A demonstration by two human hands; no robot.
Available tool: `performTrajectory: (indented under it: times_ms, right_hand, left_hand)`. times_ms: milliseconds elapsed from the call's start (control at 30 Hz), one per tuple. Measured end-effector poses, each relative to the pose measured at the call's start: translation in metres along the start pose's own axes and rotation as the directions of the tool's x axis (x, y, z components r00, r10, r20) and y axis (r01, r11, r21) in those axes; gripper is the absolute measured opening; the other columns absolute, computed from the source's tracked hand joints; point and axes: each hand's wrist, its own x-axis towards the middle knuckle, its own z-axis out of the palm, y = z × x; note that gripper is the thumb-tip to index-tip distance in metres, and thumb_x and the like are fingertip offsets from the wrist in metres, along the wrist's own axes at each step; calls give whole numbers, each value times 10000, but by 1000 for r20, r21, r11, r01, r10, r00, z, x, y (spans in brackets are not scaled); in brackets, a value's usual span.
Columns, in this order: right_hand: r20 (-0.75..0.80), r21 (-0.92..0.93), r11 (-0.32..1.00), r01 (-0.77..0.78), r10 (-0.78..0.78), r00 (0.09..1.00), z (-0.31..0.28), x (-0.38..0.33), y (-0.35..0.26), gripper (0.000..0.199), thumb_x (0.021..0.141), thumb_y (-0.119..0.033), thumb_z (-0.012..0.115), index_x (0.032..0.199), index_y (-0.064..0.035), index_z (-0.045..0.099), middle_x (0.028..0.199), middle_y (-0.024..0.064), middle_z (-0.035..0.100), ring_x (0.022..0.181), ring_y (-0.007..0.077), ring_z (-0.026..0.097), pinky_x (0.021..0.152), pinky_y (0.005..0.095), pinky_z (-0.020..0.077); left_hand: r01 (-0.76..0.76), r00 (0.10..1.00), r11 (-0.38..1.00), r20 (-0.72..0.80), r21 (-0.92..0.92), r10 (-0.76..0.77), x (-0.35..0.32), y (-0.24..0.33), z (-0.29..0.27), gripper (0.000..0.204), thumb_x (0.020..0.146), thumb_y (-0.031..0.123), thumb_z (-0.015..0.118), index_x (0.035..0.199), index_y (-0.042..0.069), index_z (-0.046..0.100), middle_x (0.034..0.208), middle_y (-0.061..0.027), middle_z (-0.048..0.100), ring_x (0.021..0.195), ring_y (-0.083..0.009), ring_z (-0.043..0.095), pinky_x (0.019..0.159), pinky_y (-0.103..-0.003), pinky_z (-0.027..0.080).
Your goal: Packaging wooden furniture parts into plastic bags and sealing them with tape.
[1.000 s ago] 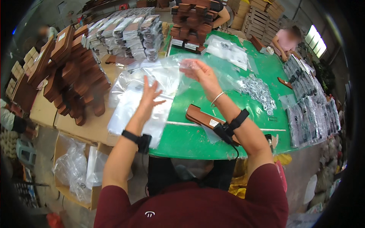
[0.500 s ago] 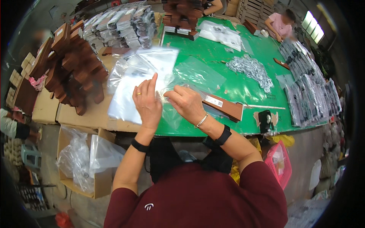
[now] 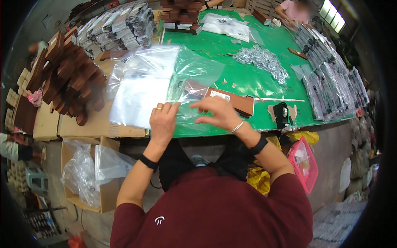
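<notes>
My left hand is closed on the near edge of a clear plastic bag that spreads over the green table. To its right, my right hand has thumb and fingers apart and holds nothing. Just beyond the right hand lies a brown wood-look block with a white label; its left end shows through the clear plastic, and I cannot tell whether it is inside the bag. A fanned pile of clear bags lies left of my left hand, on cardboard.
Brown pieces are heaped at left; wrapped bundles stand behind. Metal rings lie on the green table, near more bundles. A black tape dispenser sits near the edge. A person works at far right.
My right hand has moved right and nearer to me, its pinch opened. My left hand has come down and closed on the bag's edge. The bag lies flatter, and the whole view has shifted slightly.
</notes>
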Motion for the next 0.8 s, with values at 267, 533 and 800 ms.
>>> performTrajectory:
  times_ms: [267,533,800]
  right_hand:
    - [389,-362,801,-476,594,704,-53,-42,138,652,749,-611,739,1052,-35,700,1014,197,703,921,357,671,838,445,517]
    - [78,-370,830,-417,475,877,-33,-65,78,662,641,-453,856,1074,-45,567,887,144,666,874,302,649,887,370,437]
    - [-37,-530,821,-213,229,973,-14,-71,31,758,602,-265,878,1260,-76,551,923,98,608,921,274,623,797,408,461]
  left_hand:
    - [227,952,957,-164,-182,-257,39,-21,-39,130,893,42,602,989,65,686,871,-88,645,812,-294,605,707,-389,481]
    - [305,886,903,-256,-303,-385,68,-37,-49,174,890,12,575,1011,63,689,904,-113,648,821,-308,626,724,-366,478]
    - [211,939,954,-227,-215,-259,59,-25,-37,183,875,57,619,1034,84,704,938,-91,580,853,-295,602,722,-378,477]
